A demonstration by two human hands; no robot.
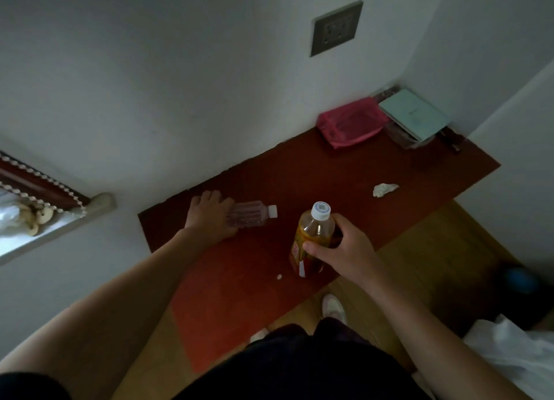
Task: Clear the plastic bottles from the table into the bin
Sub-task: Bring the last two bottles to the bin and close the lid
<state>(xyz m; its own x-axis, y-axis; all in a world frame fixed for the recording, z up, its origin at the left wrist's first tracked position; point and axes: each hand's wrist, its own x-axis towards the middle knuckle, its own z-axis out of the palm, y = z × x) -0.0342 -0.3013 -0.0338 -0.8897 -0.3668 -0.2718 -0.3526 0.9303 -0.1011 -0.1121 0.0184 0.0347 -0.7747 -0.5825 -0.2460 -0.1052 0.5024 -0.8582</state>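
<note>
Two plastic bottles, clear bottle (250, 217) and amber bottle (313, 239); two hands; one crumpled tissue (384, 188); one pink pouch (350, 122).

Dim room: white walls (180, 84) meet in a corner, a grey socket plate (336, 28) above the red-brown bench (344, 171), wooden floor (434, 249)

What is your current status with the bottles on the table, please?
Left hand on lying clear bottle. Right hand gripping upright amber bottle. Bin not in view. Crumpled tissue clear of both.
</note>
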